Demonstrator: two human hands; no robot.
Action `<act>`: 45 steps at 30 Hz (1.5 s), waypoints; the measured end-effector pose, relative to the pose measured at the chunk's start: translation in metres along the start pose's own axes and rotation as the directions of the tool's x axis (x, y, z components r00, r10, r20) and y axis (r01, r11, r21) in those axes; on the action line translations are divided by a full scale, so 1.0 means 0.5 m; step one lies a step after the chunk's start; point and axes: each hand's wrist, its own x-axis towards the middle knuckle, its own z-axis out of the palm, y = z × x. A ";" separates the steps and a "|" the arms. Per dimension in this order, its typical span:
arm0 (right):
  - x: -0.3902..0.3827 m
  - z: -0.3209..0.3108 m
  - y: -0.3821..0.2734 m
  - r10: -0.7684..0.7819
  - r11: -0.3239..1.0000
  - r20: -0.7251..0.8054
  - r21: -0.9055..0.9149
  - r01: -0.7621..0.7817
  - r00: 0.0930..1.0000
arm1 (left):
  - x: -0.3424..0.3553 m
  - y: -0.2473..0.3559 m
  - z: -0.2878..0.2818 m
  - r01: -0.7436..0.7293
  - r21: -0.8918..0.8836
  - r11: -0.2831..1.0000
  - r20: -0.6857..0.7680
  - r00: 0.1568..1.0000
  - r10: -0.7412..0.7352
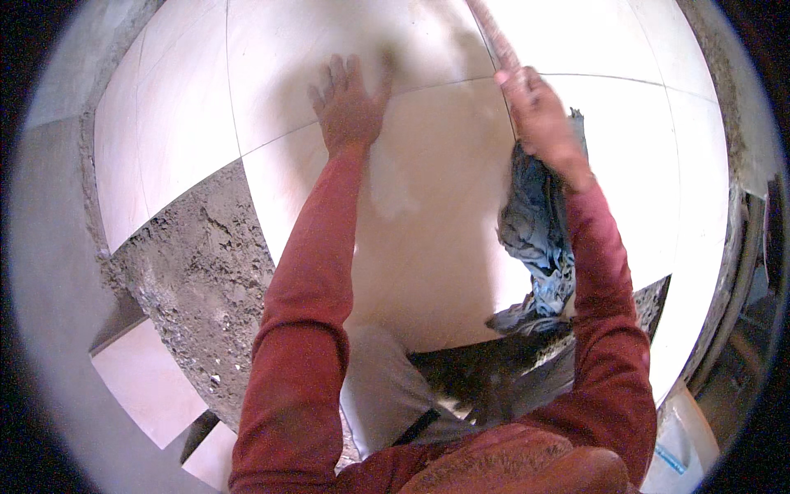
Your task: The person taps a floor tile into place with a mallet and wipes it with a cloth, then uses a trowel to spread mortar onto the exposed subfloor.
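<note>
Hands [352, 123] [543, 123] number two, handle [497, 38] one, cloth [533, 218] one.

Glare bleaches glossy pale-cream floor tiles [592, 37], upper right; soft shadow around bare left hand [350, 115]; fisheye rim black, edges bowed; grainy.

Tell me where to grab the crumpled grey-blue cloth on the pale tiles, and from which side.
Best guess: pinch the crumpled grey-blue cloth by its bunched middle, from above and its left; the folds look raised and graspable there, while the red-sleeved right forearm overlaps its right edge in view.
</note>
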 end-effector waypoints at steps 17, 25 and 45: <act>-0.065 -0.024 -0.029 -0.191 0.867 -0.455 0.338 0.367 0.870 | -0.005 -0.002 0.010 -0.033 0.032 0.999 0.003 0.999 0.033; -0.044 -0.021 0.000 0.031 0.972 -0.053 0.236 -0.018 0.998 | -0.011 -0.006 0.009 -0.033 0.073 0.997 0.028 0.999 0.031; 0.040 0.019 -0.136 -0.233 0.924 -0.151 0.275 0.267 0.961 | 0.001 0.001 -0.008 -0.012 -0.100 0.995 -0.050 0.999 0.007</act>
